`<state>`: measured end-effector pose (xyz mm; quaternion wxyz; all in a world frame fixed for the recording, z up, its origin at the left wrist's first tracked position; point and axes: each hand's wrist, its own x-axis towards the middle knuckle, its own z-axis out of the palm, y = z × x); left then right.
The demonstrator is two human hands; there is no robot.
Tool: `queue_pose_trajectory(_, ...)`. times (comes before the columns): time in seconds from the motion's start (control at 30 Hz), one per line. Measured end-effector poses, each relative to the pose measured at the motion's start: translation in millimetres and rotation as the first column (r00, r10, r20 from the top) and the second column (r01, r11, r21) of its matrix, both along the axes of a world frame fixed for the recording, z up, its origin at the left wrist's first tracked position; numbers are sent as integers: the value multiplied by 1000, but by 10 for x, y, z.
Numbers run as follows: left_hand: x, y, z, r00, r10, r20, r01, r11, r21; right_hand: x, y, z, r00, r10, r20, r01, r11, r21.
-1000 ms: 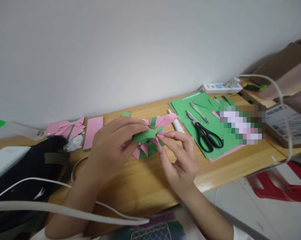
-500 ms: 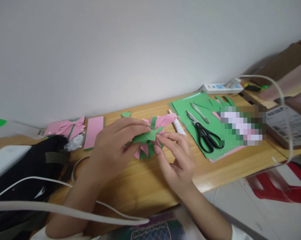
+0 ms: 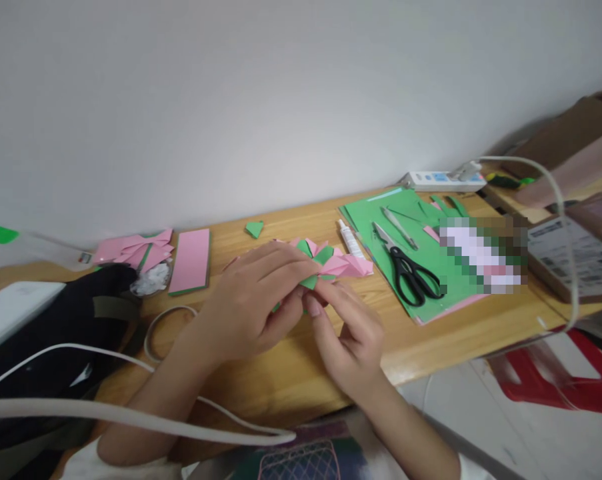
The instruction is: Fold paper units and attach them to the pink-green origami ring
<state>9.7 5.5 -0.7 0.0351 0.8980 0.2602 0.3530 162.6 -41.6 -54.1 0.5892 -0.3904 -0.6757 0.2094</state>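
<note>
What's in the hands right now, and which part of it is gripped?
A pink-and-green folded paper piece: the left hand grips its left side, the right hand its near edge, by a green flap. Exact contact underneath is hidden.

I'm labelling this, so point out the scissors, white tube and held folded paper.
Scissors [image 3: 397,255], head view: where the handles meet.
White tube [image 3: 351,240], head view: on its body.
Held folded paper [image 3: 341,264], head view: a pink fold.

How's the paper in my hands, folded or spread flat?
Folded: the pink and green paper shows angled, overlapping flaps. The left hand and right hand hide part.
</note>
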Motion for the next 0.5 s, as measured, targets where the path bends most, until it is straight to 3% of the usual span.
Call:
queue_pose_trajectory(0.2, 16, -30, -9, 997, -28, -78, 25, 999, -36, -66, -29, 16, 997, 58, 56, -50, 989, -139)
queue_pose_trajectory(0.5, 52, -42, 24, 988, 37, -150, -35, 999, 13, -79, -39, -19, 968, 220, -117, -243, 938, -247)
